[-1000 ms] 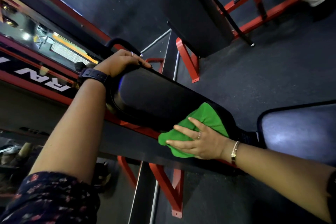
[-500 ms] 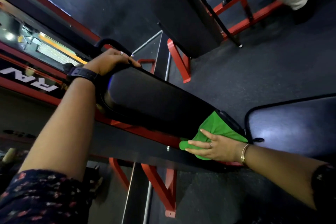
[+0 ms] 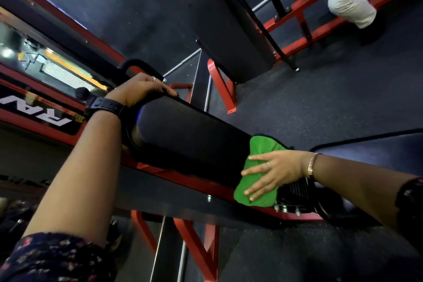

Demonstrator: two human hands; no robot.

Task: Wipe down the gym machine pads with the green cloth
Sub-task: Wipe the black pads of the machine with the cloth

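One green cloth [image 3: 256,181] pressed flat under open right hand [image 3: 272,171] at pad [image 3: 187,135] end; left hand [image 3: 139,89] grips far end

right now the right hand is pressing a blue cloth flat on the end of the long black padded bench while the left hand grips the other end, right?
Not quite: the cloth is green, not blue. The head view shows the right hand pressing a green cloth flat on the end of the long black padded bench, while the left hand grips the other end.
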